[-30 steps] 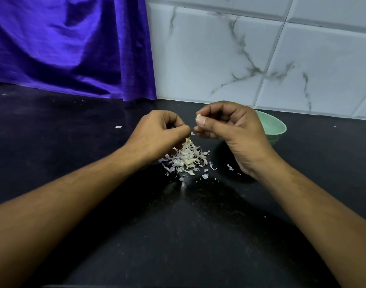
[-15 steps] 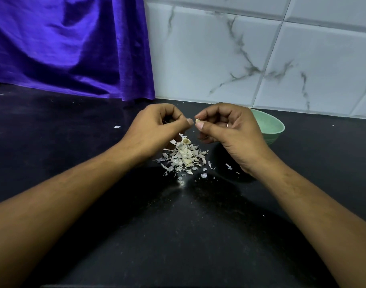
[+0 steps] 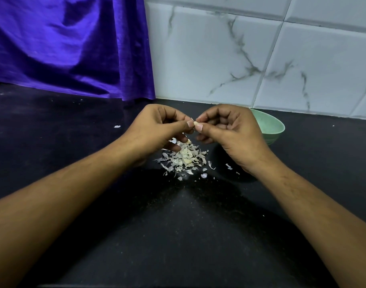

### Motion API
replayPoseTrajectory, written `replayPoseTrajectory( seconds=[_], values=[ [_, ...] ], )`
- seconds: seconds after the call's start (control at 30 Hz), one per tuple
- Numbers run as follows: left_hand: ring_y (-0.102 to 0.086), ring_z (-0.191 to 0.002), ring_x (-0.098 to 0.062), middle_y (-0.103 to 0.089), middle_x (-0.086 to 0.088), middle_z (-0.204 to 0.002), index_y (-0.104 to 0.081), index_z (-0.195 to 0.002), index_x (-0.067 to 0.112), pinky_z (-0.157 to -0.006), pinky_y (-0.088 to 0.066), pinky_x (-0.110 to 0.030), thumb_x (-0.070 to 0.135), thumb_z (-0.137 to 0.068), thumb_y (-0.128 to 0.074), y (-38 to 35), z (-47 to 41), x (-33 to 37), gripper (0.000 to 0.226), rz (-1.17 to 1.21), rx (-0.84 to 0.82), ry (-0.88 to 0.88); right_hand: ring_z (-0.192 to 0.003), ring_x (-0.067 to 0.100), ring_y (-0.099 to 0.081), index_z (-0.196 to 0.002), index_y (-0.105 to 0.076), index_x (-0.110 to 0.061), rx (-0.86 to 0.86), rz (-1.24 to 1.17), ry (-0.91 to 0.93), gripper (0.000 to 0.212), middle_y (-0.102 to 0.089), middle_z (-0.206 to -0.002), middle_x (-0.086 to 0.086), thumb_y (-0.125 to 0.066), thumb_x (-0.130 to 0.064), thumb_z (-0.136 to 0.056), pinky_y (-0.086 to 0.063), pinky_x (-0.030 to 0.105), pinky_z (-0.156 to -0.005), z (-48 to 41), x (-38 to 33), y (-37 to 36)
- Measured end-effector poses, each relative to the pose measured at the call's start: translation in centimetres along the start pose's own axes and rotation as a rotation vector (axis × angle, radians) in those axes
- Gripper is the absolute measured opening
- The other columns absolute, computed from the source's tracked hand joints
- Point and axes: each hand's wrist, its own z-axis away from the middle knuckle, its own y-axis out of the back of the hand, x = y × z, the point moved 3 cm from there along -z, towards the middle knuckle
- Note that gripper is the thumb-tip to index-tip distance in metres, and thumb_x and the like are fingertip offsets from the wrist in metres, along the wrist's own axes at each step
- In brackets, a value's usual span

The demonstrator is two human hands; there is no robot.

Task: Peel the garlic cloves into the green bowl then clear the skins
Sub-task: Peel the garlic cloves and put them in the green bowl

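Now the left hand (image 3: 157,129) and right hand (image 3: 230,132) have closed together, both pinching one garlic clove (image 3: 195,123) above the skins (image 3: 184,159) near the back edge of the counter (image 3: 178,235); peeling probably unfinished.

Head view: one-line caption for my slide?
Left hand and right hand pinch a garlic clove above the skin pile; green bowl behind.

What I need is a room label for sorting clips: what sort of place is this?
Probably a kitchen counter: black countertop, marble-look wall tiles behind it, and garlic skins piled near a green bowl.
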Motion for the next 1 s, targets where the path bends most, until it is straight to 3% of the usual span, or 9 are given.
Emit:
replayPoseTrajectory(
  seconds=[0.27, 0.43, 0.5, 0.67, 0.87, 1.0],
  values=[
    [-0.067, -0.065, -0.010, -0.073, -0.006, -0.079, -0.074, -0.092, 0.000, -0.056, -0.057, -0.027, 0.009, -0.094, -0.073, -0.10, -0.08, -0.27, 0.009, -0.033, 0.053, -0.022, -0.072, 0.021, -0.075, -0.096, -0.078, -0.014, -0.021, 0.055, 0.023, 0.010, -0.078, -0.085, 0.011, -0.076, -0.006, -0.091, -0.057, 0.024, -0.063, -0.06, 0.18, 0.02],
    [-0.067, -0.060, -0.008, -0.073, -0.002, -0.070, -0.076, -0.091, 0.003, -0.055, -0.057, -0.029, 0.014, -0.093, -0.075, 0.06, -0.10, -0.62, 0.011, -0.113, 0.085, -0.043, -0.079, 0.028, -0.078, -0.098, -0.079, -0.015, -0.043, 0.084, -0.012, 0.009, -0.079, -0.085, 0.010, -0.075, -0.008, -0.092, -0.064, 0.053, -0.076, 0.14, 0.45, -0.24],
    [-0.068, -0.059, -0.009, -0.073, -0.003, -0.069, -0.076, -0.087, 0.008, -0.055, -0.055, -0.029, 0.017, -0.092, -0.077, 0.14, -0.11, -0.60, 0.010, -0.152, 0.103, -0.062, -0.080, 0.027, -0.078, -0.101, -0.079, -0.012, -0.046, 0.075, -0.031, 0.010, -0.079, -0.086, 0.011, -0.075, -0.008, -0.093, -0.063, 0.057, -0.077, 0.24, 0.39, -0.26],
    [-0.067, -0.055, -0.006, -0.075, -0.008, -0.071, -0.076, -0.083, 0.013, -0.051, -0.051, -0.022, 0.017, -0.092, -0.074, 0.11, -0.03, -0.34, 0.010, -0.229, 0.126, -0.089, -0.081, 0.028, -0.078, -0.104, -0.078, -0.007, -0.049, 0.058, -0.050, 0.014, -0.079, -0.086, 0.012, -0.077, -0.007, -0.090, -0.063, 0.055, -0.078, 0.34, 0.00, -0.28],
    [-0.072, -0.069, -0.011, -0.072, -0.003, -0.072, -0.074, -0.087, 0.009, -0.065, -0.063, -0.039, 0.016, -0.095, -0.071, -0.02, -0.18, -0.62, 0.011, -0.185, 0.069, -0.066, -0.083, 0.037, -0.077, -0.099, -0.078, -0.011, -0.048, 0.051, -0.032, 0.013, -0.078, -0.086, 0.016, -0.079, -0.004, -0.087, -0.063, 0.058, -0.078, 0.32, 0.07, -0.27],
    [-0.073, -0.071, -0.012, -0.071, -0.003, -0.074, -0.073, -0.085, 0.010, -0.064, -0.063, -0.037, 0.020, -0.095, -0.072, 0.02, -0.19, -0.60, 0.014, -0.217, 0.057, -0.073, -0.075, 0.025, -0.076, -0.097, -0.078, -0.013, -0.037, 0.009, 0.009, 0.009, -0.078, -0.083, 0.011, -0.078, -0.009, -0.089, -0.064, 0.042, -0.072, 0.29, -0.41, -0.43]
  ],
)
